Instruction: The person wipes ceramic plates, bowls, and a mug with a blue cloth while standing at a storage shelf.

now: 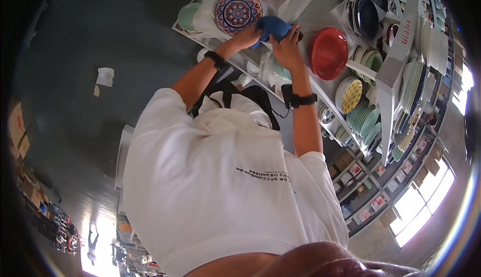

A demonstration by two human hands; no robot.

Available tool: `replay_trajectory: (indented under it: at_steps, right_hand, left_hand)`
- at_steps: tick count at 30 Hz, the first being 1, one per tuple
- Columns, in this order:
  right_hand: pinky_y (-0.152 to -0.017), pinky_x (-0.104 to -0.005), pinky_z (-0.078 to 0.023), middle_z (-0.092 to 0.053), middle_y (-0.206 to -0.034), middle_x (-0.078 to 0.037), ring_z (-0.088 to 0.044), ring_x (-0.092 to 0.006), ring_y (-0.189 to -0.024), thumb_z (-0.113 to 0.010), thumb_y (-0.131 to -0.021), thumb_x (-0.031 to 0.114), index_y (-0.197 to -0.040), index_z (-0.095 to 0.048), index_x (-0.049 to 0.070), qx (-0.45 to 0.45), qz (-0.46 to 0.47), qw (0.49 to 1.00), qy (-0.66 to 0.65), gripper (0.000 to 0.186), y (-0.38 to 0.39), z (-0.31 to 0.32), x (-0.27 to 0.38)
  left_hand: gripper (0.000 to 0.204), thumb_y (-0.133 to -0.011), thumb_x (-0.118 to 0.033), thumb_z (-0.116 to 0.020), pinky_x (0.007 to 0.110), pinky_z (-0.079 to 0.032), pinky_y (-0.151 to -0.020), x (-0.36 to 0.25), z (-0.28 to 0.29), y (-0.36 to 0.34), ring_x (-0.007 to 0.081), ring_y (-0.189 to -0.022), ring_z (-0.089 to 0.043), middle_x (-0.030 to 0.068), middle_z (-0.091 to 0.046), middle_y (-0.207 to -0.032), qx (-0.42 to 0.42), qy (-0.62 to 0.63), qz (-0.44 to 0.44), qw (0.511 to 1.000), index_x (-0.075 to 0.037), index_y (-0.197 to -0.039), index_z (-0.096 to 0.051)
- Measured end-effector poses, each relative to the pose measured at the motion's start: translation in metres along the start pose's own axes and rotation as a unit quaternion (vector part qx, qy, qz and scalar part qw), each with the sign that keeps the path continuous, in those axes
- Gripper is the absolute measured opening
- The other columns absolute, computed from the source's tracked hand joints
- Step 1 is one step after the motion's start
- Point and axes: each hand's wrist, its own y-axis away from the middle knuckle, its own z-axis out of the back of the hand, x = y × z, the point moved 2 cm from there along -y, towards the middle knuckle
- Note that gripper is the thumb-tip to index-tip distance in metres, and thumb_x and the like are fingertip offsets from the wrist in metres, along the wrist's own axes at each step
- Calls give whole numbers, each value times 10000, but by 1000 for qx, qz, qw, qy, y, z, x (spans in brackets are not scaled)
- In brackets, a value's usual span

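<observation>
Crumpled blue cloth (273, 27) was held by the left hand (247, 37) and right hand (286, 50). I saw glossy, round red plates (330, 52) to its right.

Cloth (273, 27) between left hand (246, 38) and right hand (286, 51), touching both. Patch of shelf (320, 16) before person's body (215, 162). On shelf, just left of cloth: plate (239, 12). Farther left, near shelf corner: dish (189, 18). Right of right hand: plate pile (328, 54). Past pile, more to right: small stack (348, 95), big stack (363, 117) just beside it. Floor (65, 46) left of shelf, paper scrap (105, 76) on it. Far right: rack (371, 180), window (423, 204) beyond.
</observation>
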Motion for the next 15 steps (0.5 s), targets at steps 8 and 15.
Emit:
replay_trajectory:
  at_steps: [8, 15]
  right_hand:
    - [-1144, -576, -279, -184, -1472, -498, -282, -621, -1365, -589, -940, 310, -1471, -87, -210, 20, 29, 998, -50, 896, 24, 23, 33]
    - [-1120, -556, -341, -244, -1443, -502, -372, -629, -1305, -569, -948, 314, -1456, -125, -226, -37, -22, 998, -49, 864, 10, 22, 38]
  left_hand:
    - [426, -1015, -331, -537, 332, -444, -949, 54, -11, 69, 151, -1054, -558, 39, -629, -1164, 130, 195, 9, 972, -32, -1317, -556]
    - [497, -1048, -398, -481, 304, -426, -944, 28, -10, 29, 108, -1080, -526, 22, -578, -1222, 2, 281, -56, 958, -39, -1391, -494]
